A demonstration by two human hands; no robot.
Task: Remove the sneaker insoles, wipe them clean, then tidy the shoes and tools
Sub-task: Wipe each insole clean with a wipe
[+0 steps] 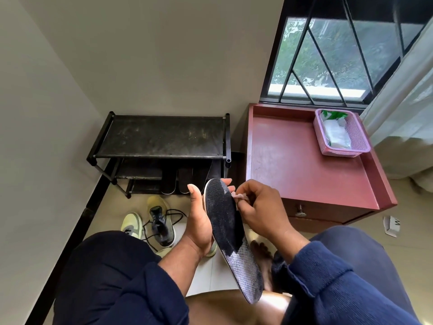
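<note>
I hold a long dark mesh insole (230,235) upright in front of me, its upper part darker and wet-looking, its lower part greyer. My left hand (199,221) cups its left edge, fingers wrapped behind the toe end. My right hand (260,209) pinches a small crumpled wipe (240,197) against the insole's upper right edge. On the floor to the left stand two pale green sneakers (161,221) with loose black laces. Other dark insoles (178,180) lean against the bottom of the shoe rack.
A black shoe rack (161,137) stands against the wall. To the right is a red cabinet (304,165) with a purple basket (356,139) holding a wipes pack. A scrap of paper (392,226) lies on the floor. My knees fill the foreground.
</note>
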